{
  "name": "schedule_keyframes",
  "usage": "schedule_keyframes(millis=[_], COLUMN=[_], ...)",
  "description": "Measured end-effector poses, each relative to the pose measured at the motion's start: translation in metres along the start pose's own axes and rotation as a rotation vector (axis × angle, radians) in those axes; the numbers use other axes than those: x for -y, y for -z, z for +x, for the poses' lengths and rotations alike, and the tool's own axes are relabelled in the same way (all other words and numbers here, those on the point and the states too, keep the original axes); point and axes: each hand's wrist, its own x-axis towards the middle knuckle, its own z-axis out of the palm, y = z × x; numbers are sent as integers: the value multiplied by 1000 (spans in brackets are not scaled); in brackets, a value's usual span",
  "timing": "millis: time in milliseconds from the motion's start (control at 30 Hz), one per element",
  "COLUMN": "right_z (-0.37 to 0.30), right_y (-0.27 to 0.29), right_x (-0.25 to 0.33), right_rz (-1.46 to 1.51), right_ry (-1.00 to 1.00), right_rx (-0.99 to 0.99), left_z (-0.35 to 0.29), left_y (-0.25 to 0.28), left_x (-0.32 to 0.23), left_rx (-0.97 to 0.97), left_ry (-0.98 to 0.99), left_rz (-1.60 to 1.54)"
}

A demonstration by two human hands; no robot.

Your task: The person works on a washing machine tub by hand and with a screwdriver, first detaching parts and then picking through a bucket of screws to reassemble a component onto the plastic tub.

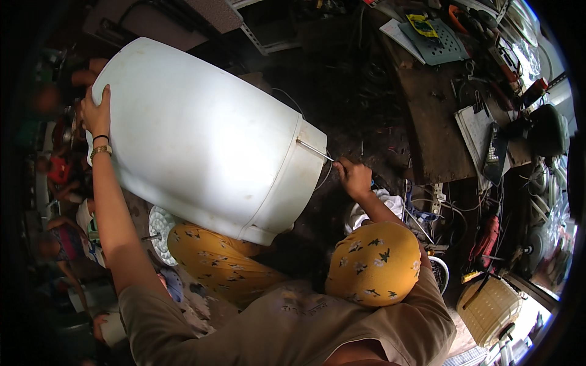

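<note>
A large white plastic appliance casing (195, 134) lies tilted across the space in front of me, its narrower base end (305, 177) toward the right. At the far left end my left hand (96, 116) is closed around the casing's edge, thumb on the white wall and the other fingers partly hidden. My right hand (355, 178) is closed on a screwdriver (315, 151); its handle is hidden in the fist. The thin metal shaft reaches to the side of the base, where its tip meets a small dark spot. A thin cable (287, 96) runs behind the casing.
A wooden workbench (439, 134) stands at the right, with a clipboard (478, 131), a yellow packet (423, 25) and tools on it. Below it lie loose wires and a white cloth (384, 206). A round white ribbed part (160, 235) sits near my left knee. Other people are at the left.
</note>
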Motion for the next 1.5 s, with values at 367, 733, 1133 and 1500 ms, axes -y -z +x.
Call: schedule_keyframes(millis=[367,733,1133,1500], right_z=[8,9,26,-145], right_y=[-1,-5,7,50], right_x=[-2,-10,-42,-111], right_rz=[5,163,739,179], right_ry=[95,15,-259,-270], right_rx=[-132,36,551,-228], left_z=[0,2,-6,7], left_y=[1,4,18,53], left_x=[-3,-14,-37,-100], left_rx=[28,14,103,189], left_ry=[14,21,44,-89], left_rz=[49,22,151,249])
